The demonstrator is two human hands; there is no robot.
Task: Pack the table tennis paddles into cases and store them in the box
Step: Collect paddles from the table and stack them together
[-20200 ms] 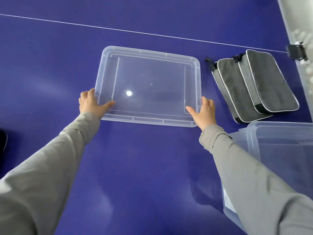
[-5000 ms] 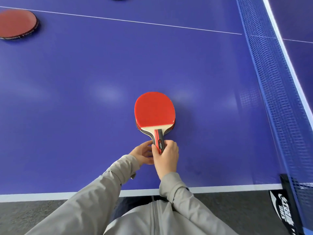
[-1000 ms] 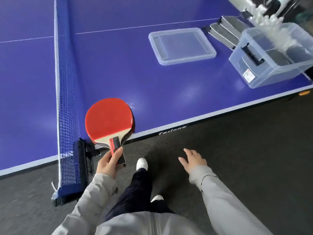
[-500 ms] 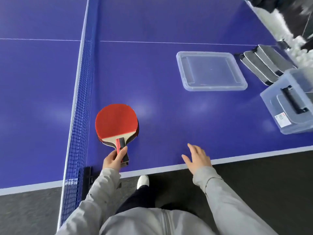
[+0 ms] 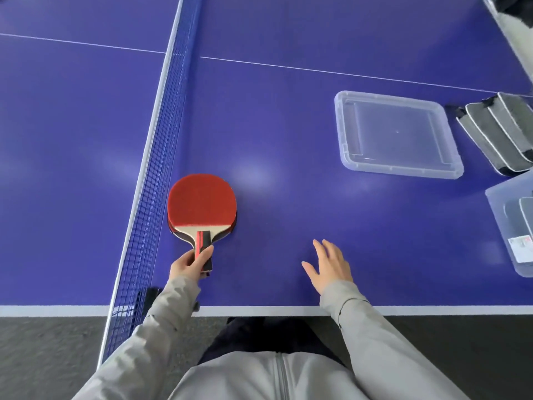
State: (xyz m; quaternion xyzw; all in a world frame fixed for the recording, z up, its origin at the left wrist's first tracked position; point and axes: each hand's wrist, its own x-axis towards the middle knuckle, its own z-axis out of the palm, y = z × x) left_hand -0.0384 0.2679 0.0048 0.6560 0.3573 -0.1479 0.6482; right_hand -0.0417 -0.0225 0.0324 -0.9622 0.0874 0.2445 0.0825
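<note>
Head view, hidden/cut off: the clear storage box point(image 5: 512, 226) is cropped by the right frame edge; dark cases show through its wall, count unclear. The grey paddle cases point(image 5: 496, 134) are also cut at the right edge; at least two, overlapping. A second paddle edge shows beneath the red-faced paddles point(image 5: 202, 207); how many are stacked cannot be told.

Left hand: left hand point(image 5: 189, 262) grips the paddle handle, fingers wrapped under, thumb across the top. Blade points away from the person, red rubber up.

Right hand: right hand point(image 5: 328, 265) holds nothing, fingers straight and slightly spread above the table; contact with the surface cannot be told.

Paddle position: over the blue table point(image 5: 288, 125), just beside the net point(image 5: 161, 145), near the person's edge.

Lid: clear box lid point(image 5: 396, 135) lies flat, between the paddles and the cases, well apart from the paddles.

Open room: bare blue surface between paddles and lid; white table edge line runs just below both wrists.
</note>
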